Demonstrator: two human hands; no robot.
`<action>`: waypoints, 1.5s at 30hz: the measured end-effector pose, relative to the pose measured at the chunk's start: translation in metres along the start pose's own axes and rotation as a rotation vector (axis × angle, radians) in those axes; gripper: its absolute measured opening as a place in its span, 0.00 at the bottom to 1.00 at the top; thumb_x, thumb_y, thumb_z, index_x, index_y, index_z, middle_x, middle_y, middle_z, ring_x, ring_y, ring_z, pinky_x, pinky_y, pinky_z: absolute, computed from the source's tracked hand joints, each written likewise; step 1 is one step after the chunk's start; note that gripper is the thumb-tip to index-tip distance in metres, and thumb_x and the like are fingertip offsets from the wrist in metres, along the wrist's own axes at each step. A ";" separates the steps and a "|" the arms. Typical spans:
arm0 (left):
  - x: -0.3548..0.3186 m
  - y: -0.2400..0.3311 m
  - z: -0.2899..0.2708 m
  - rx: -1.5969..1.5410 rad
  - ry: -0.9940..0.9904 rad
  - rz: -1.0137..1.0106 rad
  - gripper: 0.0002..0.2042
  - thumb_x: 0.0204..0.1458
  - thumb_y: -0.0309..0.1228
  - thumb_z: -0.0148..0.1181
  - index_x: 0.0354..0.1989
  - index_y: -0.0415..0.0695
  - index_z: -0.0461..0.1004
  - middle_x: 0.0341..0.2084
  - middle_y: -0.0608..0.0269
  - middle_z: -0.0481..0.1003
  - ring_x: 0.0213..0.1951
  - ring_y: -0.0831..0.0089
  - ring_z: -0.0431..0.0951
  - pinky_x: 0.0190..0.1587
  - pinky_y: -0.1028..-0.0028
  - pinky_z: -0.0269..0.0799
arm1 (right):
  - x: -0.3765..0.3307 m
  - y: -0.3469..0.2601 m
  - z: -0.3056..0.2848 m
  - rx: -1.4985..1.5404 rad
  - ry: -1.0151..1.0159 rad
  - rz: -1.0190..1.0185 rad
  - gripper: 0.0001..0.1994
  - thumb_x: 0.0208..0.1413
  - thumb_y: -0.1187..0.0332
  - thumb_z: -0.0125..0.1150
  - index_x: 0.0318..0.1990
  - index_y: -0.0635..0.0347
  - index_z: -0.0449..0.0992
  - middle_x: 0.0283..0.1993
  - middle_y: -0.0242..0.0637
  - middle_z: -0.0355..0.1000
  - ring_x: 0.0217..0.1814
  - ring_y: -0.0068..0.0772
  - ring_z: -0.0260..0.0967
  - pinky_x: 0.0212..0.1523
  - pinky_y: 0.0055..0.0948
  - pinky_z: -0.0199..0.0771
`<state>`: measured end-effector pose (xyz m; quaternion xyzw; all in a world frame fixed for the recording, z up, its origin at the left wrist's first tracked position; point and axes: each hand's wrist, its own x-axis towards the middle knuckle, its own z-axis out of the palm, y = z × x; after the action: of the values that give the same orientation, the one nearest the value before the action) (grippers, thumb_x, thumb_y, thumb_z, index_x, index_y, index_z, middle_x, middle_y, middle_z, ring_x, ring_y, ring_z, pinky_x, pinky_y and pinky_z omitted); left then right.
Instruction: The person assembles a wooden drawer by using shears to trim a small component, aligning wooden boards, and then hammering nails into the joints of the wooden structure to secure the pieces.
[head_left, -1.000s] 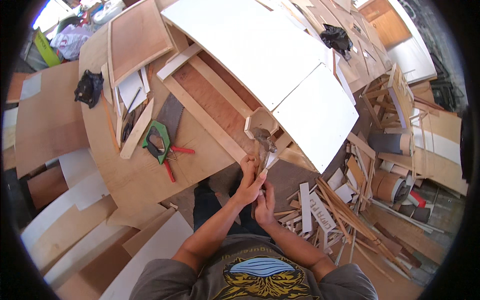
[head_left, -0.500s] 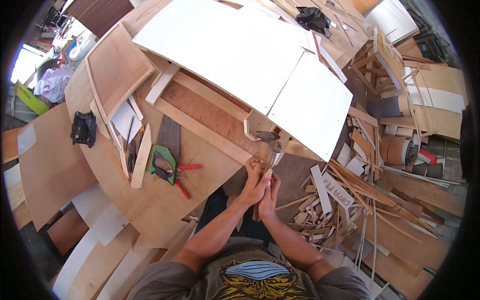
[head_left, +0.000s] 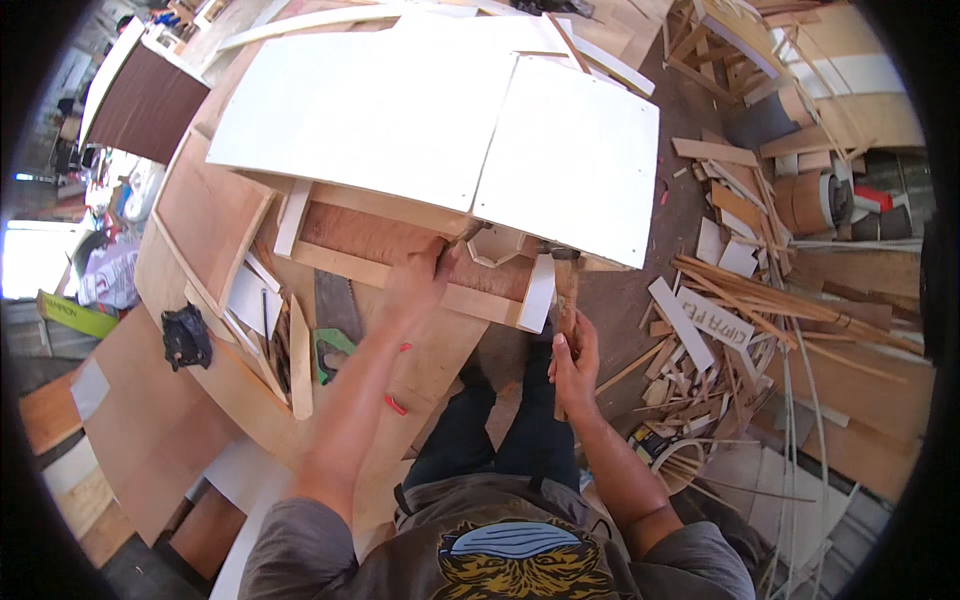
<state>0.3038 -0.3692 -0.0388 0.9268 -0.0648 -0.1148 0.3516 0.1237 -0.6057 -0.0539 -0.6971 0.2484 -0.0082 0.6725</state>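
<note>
My right hand (head_left: 576, 362) is closed around the wooden handle of a hammer (head_left: 566, 290), held upright in front of me. Its head sits close to the front edge of the white panel, partly lost in shadow. My left hand (head_left: 425, 275) is smeared by motion over the front rail of the wooden frame (head_left: 370, 272), near the panel's underside. Whether its fingers hold anything cannot be made out. The white panel (head_left: 400, 110) covers most of the frame, with a seam across it. A small angled wooden piece (head_left: 497, 244) shows under its edge.
On the plywood table at left lie a handsaw (head_left: 338, 300), a green-handled tool (head_left: 330, 352), a black plastic bag (head_left: 187, 336) and a framed panel (head_left: 208, 225). Offcuts (head_left: 670, 375) and long strips (head_left: 790, 300) heap up on the floor at right.
My hands have parted. The left has swung left and forward to the frame, while the right keeps the hammer and has moved slightly right. The whole view has shifted.
</note>
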 end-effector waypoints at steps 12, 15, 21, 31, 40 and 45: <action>0.087 -0.033 -0.001 0.438 -0.197 0.301 0.21 0.64 0.51 0.54 0.42 0.44 0.80 0.32 0.49 0.82 0.40 0.50 0.83 0.43 0.55 0.77 | -0.026 0.014 0.012 0.053 0.014 0.056 0.24 0.71 0.69 0.53 0.71 0.57 0.57 0.40 0.34 0.68 0.21 0.14 0.61 0.19 0.18 0.65; 0.090 -0.029 0.002 0.285 -0.203 0.384 0.21 0.65 0.49 0.55 0.49 0.43 0.78 0.40 0.49 0.82 0.47 0.53 0.81 0.50 0.58 0.76 | -0.025 0.028 0.006 -0.001 0.022 0.004 0.25 0.71 0.69 0.53 0.71 0.57 0.57 0.39 0.34 0.68 0.21 0.14 0.61 0.19 0.18 0.64; 0.107 -0.051 0.014 0.114 -0.252 0.464 0.21 0.62 0.45 0.61 0.58 0.45 0.75 0.51 0.50 0.78 0.56 0.57 0.77 0.58 0.59 0.72 | -0.028 0.019 0.007 0.007 0.016 0.055 0.26 0.70 0.66 0.55 0.72 0.58 0.56 0.41 0.35 0.70 0.21 0.14 0.60 0.19 0.19 0.64; 0.135 -0.079 0.029 -0.047 -0.347 0.539 0.27 0.61 0.41 0.64 0.67 0.48 0.67 0.65 0.52 0.67 0.68 0.52 0.64 0.69 0.58 0.60 | -0.027 0.018 0.012 -0.014 0.022 0.018 0.26 0.70 0.67 0.55 0.72 0.57 0.56 0.45 0.36 0.71 0.21 0.15 0.61 0.19 0.19 0.65; 0.133 -0.075 0.023 -0.155 -0.372 0.494 0.23 0.60 0.40 0.66 0.61 0.47 0.73 0.60 0.54 0.73 0.64 0.58 0.69 0.65 0.59 0.66 | -0.023 0.011 0.013 -0.253 0.035 -0.003 0.21 0.67 0.67 0.59 0.65 0.61 0.66 0.44 0.41 0.76 0.39 0.27 0.73 0.40 0.32 0.75; 0.129 -0.057 0.013 -0.042 -0.310 0.532 0.22 0.59 0.41 0.66 0.59 0.47 0.74 0.58 0.55 0.74 0.61 0.57 0.73 0.61 0.58 0.69 | -0.005 -0.015 0.018 -0.483 0.065 -0.214 0.17 0.66 0.68 0.60 0.59 0.64 0.70 0.44 0.50 0.78 0.45 0.44 0.80 0.43 0.39 0.77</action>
<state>0.4272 -0.3611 -0.1081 0.8412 -0.3557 -0.1598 0.3745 0.1306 -0.5874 -0.0396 -0.8592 0.1892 -0.0421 0.4735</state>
